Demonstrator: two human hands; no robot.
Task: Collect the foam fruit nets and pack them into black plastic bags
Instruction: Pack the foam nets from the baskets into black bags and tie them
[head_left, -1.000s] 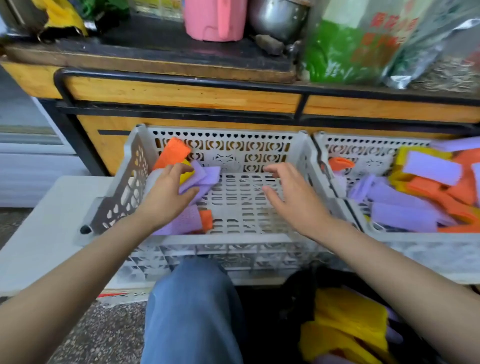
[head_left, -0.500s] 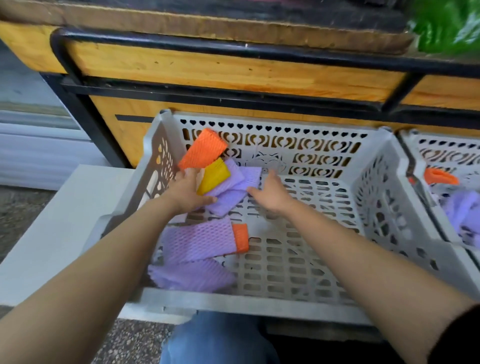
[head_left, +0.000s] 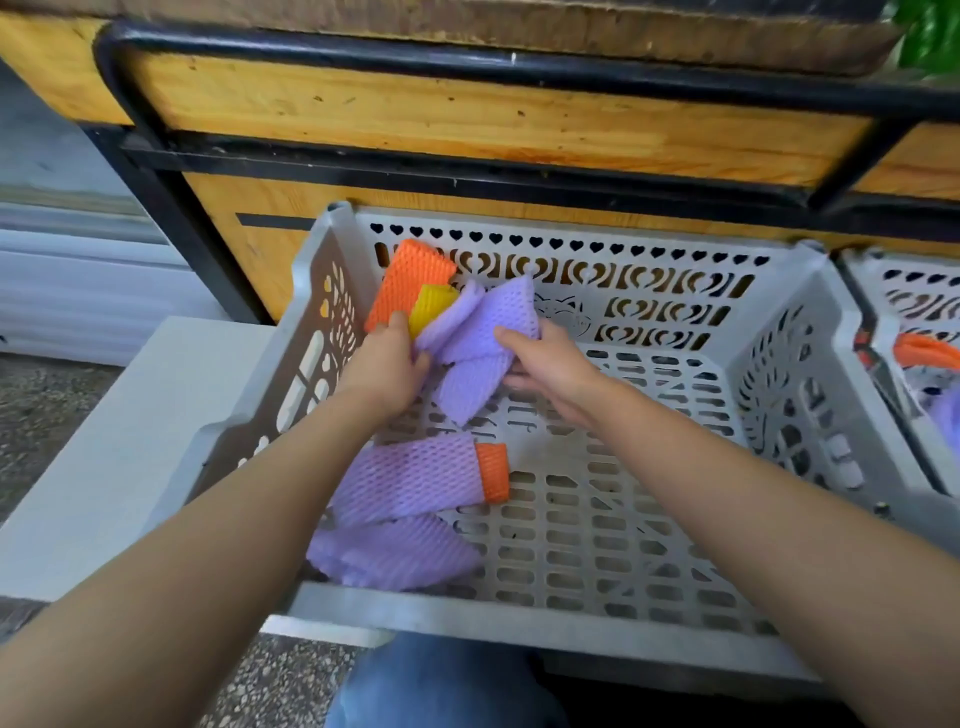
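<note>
Crate (head_left: 810, 395), far left: my left hand (head_left: 382, 366) and right hand (head_left: 550, 371) together clamp one bunch of nets (head_left: 475, 332). Loose purple nets (head_left: 410, 480) lie nearer, long axis left-right, closest my left hand.

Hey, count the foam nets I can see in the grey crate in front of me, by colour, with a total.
Purple nets: 5 (three gathered, two loose)
Orange nets: 2
Yellow nets: 1
Total: 8, in the grey crate; any hidden under the hands are not counted.

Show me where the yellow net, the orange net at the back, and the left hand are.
yellow net (head_left: 432, 306), head view, on its visible upper part.
orange net (head_left: 410, 283), head view, on its middle.
left hand (head_left: 385, 366), head view, on the back of the hand.
</note>
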